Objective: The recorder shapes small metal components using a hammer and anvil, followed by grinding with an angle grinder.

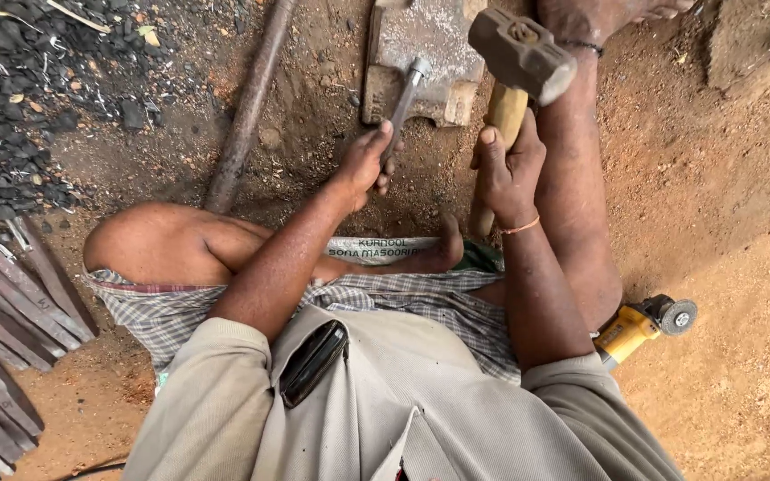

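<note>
Head view: right hand [507, 171] around hammer [519, 53]

1. The shirt [403, 419] is light beige, with short sleeves that end above the elbows and leave both forearms bare.
2. Its chest pocket holds a flat, glossy black case [312, 361], which sticks out diagonally above the pocket's edge.
3. Below the shirt, a checked cloth [421, 303] in grey and white is wrapped around the waist and thighs; it has a reddish stripe along one hem.
4. Above the shirt, the right hand [505, 169] has a thin orange thread [520, 227] tied around its wrist.
5. The left hand [365, 165] wears nothing, and the knees and feet are bare.
</note>
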